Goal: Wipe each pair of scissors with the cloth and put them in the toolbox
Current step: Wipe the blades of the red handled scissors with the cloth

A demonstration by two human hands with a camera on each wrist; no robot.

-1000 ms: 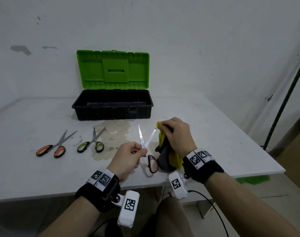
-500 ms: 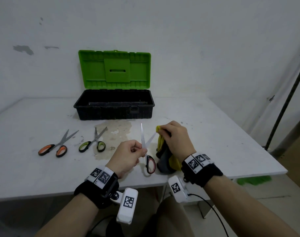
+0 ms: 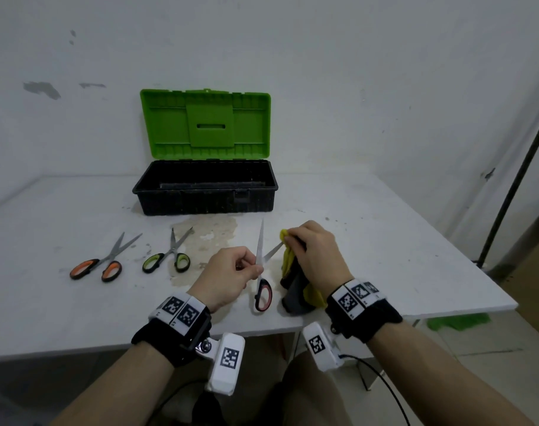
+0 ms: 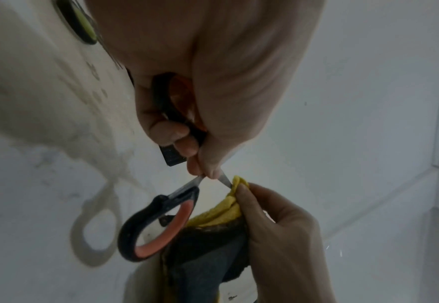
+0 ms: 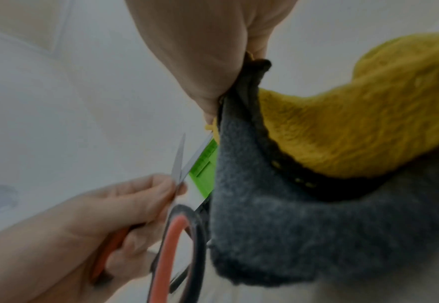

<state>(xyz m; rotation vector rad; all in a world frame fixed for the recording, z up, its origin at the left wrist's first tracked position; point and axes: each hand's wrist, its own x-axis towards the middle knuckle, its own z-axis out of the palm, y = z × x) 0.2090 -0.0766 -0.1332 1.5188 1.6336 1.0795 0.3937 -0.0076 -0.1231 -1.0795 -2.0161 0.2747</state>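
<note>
My left hand (image 3: 231,272) holds a pair of red-handled scissors (image 3: 262,292) near the pivot, blades spread and pointing away from me. One handle loop hangs free (image 4: 158,227); the other sits in my left palm. My right hand (image 3: 311,253) pinches a yellow-and-grey cloth (image 3: 289,262) around the tip of the right blade; the cloth (image 5: 329,143) hangs down under that hand. The black toolbox (image 3: 205,187) stands open at the back of the table, its green lid (image 3: 205,124) upright. Orange-handled scissors (image 3: 100,262) and green-handled scissors (image 3: 170,256) lie on the table to the left.
A white table (image 3: 369,241) with a brown stain (image 3: 206,238) in front of the toolbox. Its right edge drops off near a dark pole (image 3: 514,186). A wall stands close behind the toolbox.
Both hands and the red-handled scissors shifted slightly; the left blade now points more straight up and away. My right hand with the cloth still sits at the tip of the right blade.
</note>
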